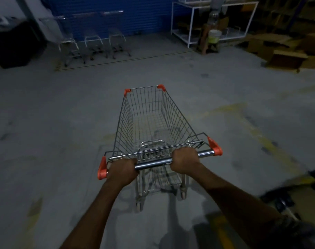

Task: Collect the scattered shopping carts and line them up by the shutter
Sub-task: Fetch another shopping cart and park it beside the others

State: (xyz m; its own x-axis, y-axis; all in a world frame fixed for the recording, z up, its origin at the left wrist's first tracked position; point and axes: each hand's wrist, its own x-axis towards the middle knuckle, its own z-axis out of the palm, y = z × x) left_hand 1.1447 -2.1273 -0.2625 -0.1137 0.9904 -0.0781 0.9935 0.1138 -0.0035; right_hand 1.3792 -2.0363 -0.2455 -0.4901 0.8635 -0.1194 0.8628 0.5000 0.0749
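Both hands, left hand [123, 170] and right hand [184, 159], wrap fingers tight around the cart handle [153, 163], steering the shopping cart [149, 119] toward parked carts [92, 44] at the blue shutter [135, 15].

cam: head-worn, wide-angle | faces fwd+down | close above cart handle [153, 161] | shutter [135, 15] far ahead, upper frame

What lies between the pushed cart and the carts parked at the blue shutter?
Head view: only bare floor ahead of the pushed cart, crossed by a dashed line before the parked carts.
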